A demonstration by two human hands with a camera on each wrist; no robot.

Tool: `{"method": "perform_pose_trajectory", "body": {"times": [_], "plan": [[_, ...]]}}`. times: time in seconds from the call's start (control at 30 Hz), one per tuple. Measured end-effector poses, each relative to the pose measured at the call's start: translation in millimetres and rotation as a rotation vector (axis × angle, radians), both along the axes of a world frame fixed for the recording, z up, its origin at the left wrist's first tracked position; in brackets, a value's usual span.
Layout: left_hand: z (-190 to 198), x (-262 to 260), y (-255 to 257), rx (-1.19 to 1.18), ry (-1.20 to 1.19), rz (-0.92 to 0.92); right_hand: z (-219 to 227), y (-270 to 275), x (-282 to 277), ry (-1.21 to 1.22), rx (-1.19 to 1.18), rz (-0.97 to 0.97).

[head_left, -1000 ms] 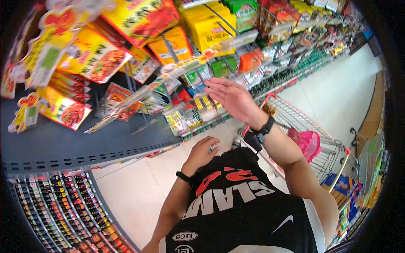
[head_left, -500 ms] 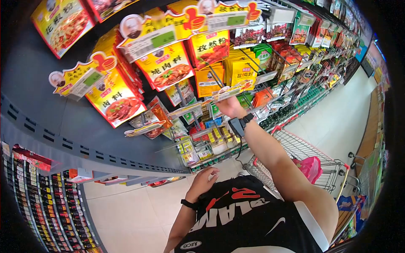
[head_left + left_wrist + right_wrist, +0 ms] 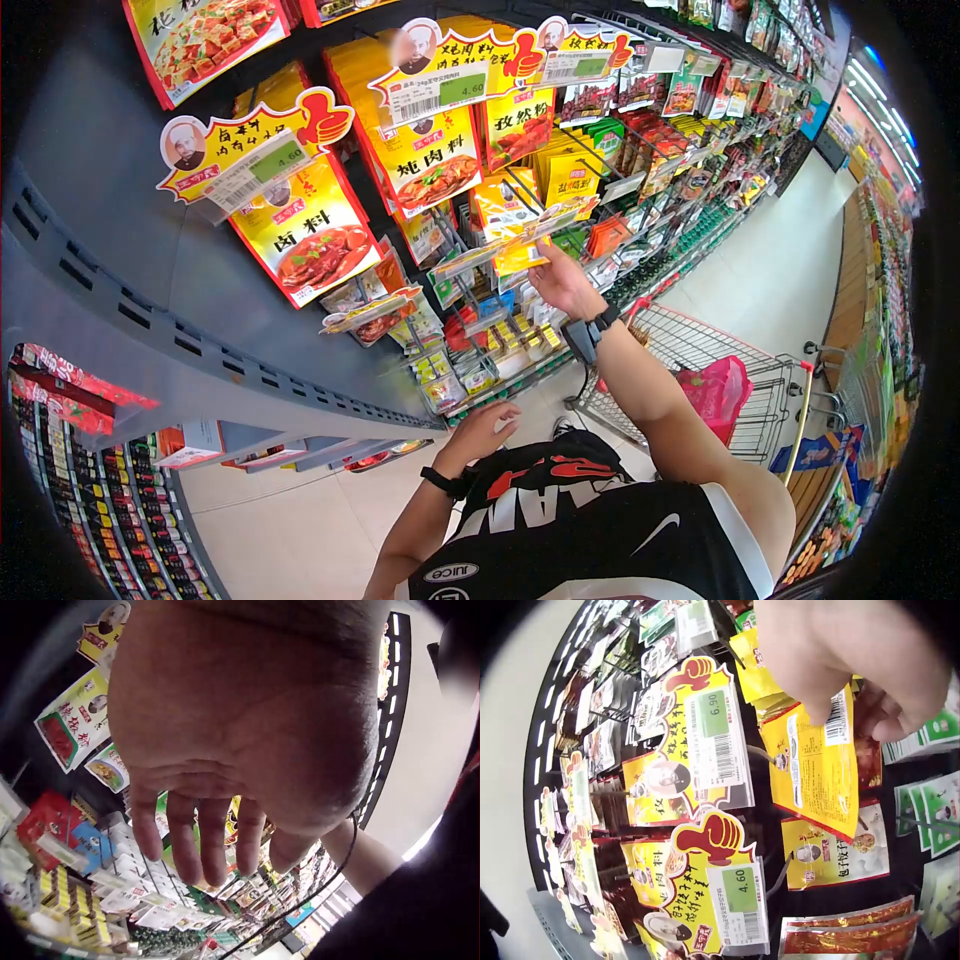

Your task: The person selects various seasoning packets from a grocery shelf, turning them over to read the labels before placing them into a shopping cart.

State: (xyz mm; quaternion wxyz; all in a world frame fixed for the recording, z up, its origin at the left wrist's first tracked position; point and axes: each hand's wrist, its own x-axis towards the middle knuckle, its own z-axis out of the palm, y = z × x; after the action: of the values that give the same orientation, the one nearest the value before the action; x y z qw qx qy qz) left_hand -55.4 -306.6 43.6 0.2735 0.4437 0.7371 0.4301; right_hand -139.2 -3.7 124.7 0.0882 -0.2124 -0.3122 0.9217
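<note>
In the head view my right hand (image 3: 565, 283) is at a hanging rack, its fingertips on a yellow packet (image 3: 515, 257) below a price-label strip. The right wrist view has that hand (image 3: 862, 664) pinching the upper edge of the yellow packet (image 3: 810, 772), whose back and barcode face the camera. The packet hangs tilted near a metal hook. Low in front of the black shirt, my left hand (image 3: 483, 432) is empty, away from the shelf. Its fingers (image 3: 214, 840) hang loosely bent in the left wrist view.
Seasoning packets (image 3: 320, 240) and price cards (image 3: 262, 150) jut out from the rack at the left. A wire cart (image 3: 665, 345) with a pink bag (image 3: 715, 395) stands at the right. A grey shelf panel (image 3: 200, 330) runs along the left.
My right hand was open and away from the rack, then reached behind a label strip; it now pinches the yellow packet. The head view has shifted along the rack. The left hand stays low.
</note>
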Motion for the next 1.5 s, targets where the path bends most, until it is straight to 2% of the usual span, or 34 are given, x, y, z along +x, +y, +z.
{"method": "perform_pose_trajectory", "body": {"times": [0.1,0.17,0.27,0.33,0.43,0.47,0.57,0.6,0.63,0.7,0.73,0.83,0.97,1.0,1.1,1.17,1.23,1.33,1.37,1.43,1.5], "plan": [[-0.7,-6.5,2.8,0.027,0.003,-0.011,13.2,-9.8,30.0,0.076,0.056,-0.056],[3.1,-8.6,4.3,0.049,0.020,0.009,15.4,-10.6,55.3,0.148,0.040,0.003],[2.7,-11.1,4.1,0.078,-0.015,0.038,17.3,-21.9,87.3,0.110,0.036,-0.057],[-2.1,-9.1,3.0,0.104,-0.060,0.039,9.8,-23.2,110.6,0.050,0.087,-0.081],[-9.5,-5.1,7.4,0.145,-0.124,0.018,-26.7,-11.0,136.8,0.006,0.153,0.026],[-8.1,-4.4,9.8,0.146,-0.134,0.013,-34.7,-13.7,142.3,-0.015,0.184,0.010],[-0.6,-4.6,19.1,0.208,-0.192,0.018,-40.8,-37.9,152.2,-0.042,0.341,0.071],[4.5,-6.1,22.9,0.242,-0.205,0.016,-30.7,-50.1,155.5,-0.021,0.363,0.112],[8.0,-7.1,26.6,0.273,-0.220,0.012,-34.9,-54.2,157.3,-0.020,0.477,0.168],[10.3,-6.1,34.7,0.286,-0.416,0.140,-45.4,-62.2,163.5,-0.026,0.697,0.272],[10.0,-4.8,37.0,0.285,-0.512,0.201,-45.0,-68.3,165.2,0.005,0.699,0.254],[1.5,-10.3,41.4,0.385,-0.272,0.210,-49.5,-49.8,171.3,0.082,0.811,0.430],[0.1,-7.9,44.7,0.292,-0.054,0.082,-42.7,-30.9,189.5,0.225,1.180,0.526],[4.3,-5.3,48.5,0.284,0.042,0.053,-49.2,-24.7,195.6,0.227,1.180,0.553],[-10.3,2.8,58.0,0.141,0.242,0.004,-54.4,-5.7,214.0,0.171,1.397,0.731],[-5.0,16.6,65.4,0.043,0.169,0.084,-38.5,17.7,227.8,0.129,1.296,0.969],[-3.0,25.4,79.4,0.008,0.093,0.159,-26.4,40.5,243.3,0.096,1.055,1.034],[-20.4,34.2,95.8,0.075,0.081,0.148,-37.4,73.6,276.4,0.221,0.671,0.810],[-22.0,36.4,101.0,0.080,0.079,0.136,-45.7,88.1,283.3,0.253,0.620,0.829],[-10.7,41.4,117.6,0.025,0.159,0.039,-37.8,96.3,294.2,0.241,0.477,0.688],[-8.3,47.4,133.1,-0.066,0.196,-0.041,-49.3,101.5,302.4,0.188,0.613,0.660]]}}
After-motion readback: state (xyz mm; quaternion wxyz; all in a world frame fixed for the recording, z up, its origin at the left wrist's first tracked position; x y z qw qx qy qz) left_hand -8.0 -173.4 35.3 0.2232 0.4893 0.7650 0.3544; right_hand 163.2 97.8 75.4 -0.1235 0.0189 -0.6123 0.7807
